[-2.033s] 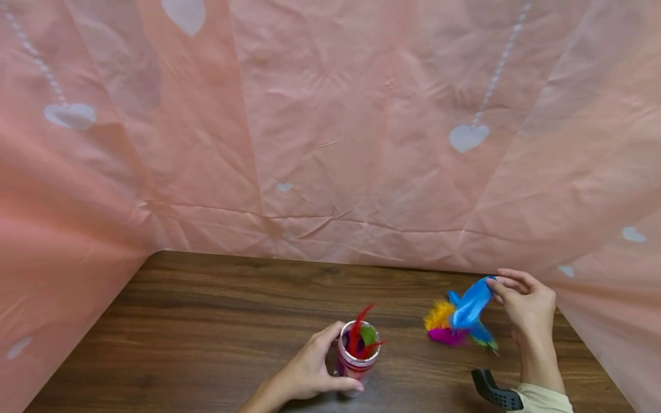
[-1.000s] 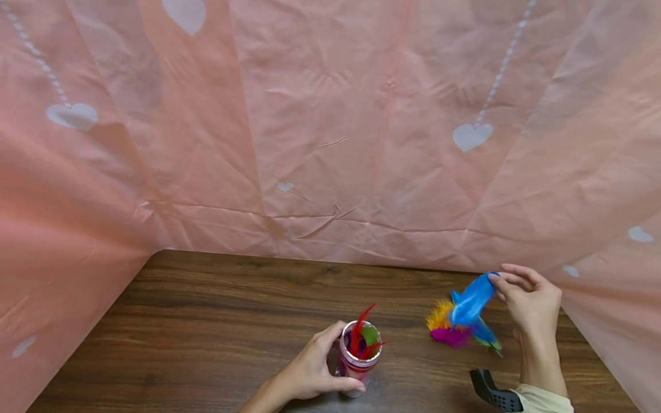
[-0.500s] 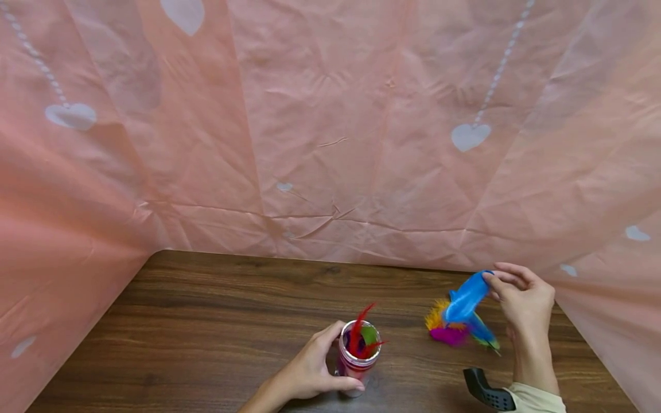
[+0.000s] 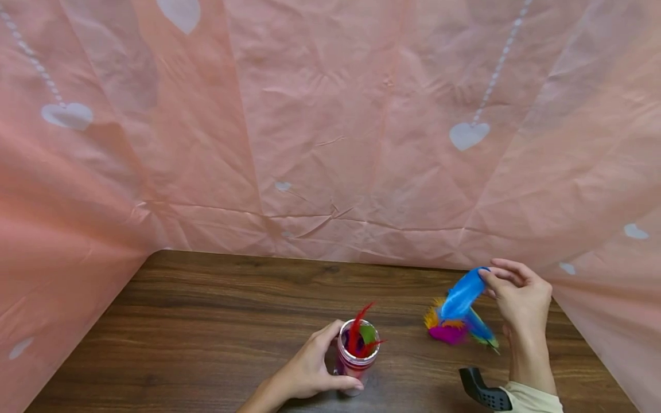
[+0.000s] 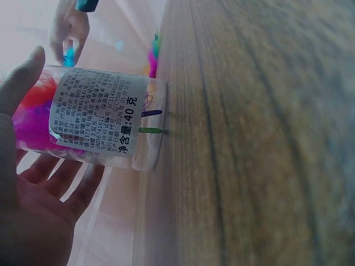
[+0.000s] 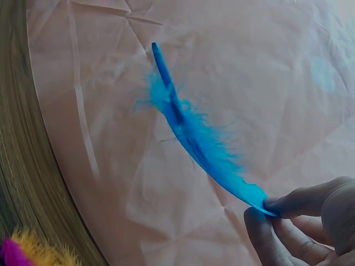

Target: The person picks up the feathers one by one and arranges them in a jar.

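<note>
My left hand [image 4: 312, 367] grips a clear plastic jar [image 4: 355, 367] standing upright on the table. Red, purple and green feathers fill it, and two red ones poke above the open rim. A white printed label [image 5: 94, 111] covers its side in the left wrist view. My right hand [image 4: 521, 301] pinches a bright blue feather [image 6: 208, 149] by its tip between thumb and finger, quill end pointing away. Beneath that feather, on the table, lies a small pile with an orange feather [image 4: 431, 316], a magenta feather [image 4: 448, 334] and another blue feather [image 4: 480, 327] with green by it.
The dark wood table [image 4: 232, 310] is enclosed by a pink curtain [image 4: 330, 143] with white hearts at the back and sides. A black curved device [image 4: 482, 391] sits at the right sleeve [image 4: 532, 397].
My right hand has shifted slightly left and up with the blue feather, which now overlaps more of the orange one. My left hand and the jar stay in place.
</note>
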A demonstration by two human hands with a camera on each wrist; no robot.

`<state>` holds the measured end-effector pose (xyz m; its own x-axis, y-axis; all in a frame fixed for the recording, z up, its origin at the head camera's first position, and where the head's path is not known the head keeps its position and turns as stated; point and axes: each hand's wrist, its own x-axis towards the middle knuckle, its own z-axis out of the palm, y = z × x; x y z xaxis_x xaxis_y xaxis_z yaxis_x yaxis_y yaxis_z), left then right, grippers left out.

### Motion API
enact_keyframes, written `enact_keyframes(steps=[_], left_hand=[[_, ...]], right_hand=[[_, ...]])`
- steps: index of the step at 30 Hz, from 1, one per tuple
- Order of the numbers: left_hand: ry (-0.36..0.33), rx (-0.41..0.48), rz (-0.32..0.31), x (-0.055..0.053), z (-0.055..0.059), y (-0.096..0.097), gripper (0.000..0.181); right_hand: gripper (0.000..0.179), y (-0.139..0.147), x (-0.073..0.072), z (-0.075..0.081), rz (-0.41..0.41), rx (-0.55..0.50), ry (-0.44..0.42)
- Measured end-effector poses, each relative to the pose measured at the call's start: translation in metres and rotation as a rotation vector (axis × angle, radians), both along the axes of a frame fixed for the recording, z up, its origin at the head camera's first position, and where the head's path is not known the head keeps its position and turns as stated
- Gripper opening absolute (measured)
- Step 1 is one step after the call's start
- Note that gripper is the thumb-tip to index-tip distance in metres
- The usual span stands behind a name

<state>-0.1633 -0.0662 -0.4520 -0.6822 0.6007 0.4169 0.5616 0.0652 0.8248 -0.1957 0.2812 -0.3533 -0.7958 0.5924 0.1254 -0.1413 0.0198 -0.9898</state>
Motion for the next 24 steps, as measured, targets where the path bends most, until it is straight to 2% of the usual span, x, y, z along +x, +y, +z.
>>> enact_keyframes(steps=[6,15,24], left_hand=[[0.028,0.007,0.001,0.000,0.000,0.000,0.066],[-0.008,-0.014,0.007,0.001,0.002,0.000,0.067],[-0.002,-0.013,0.007,0.001,0.001,0.000,0.065]], right_hand=[[0.022,-0.005,0.000,0.003,0.019,0.010,0.002],[0.024,-0.010,0.002,0.007,0.024,-0.009,0.017],[0.022,-0.015,0.008,0.012,0.024,0.002,0.028]])
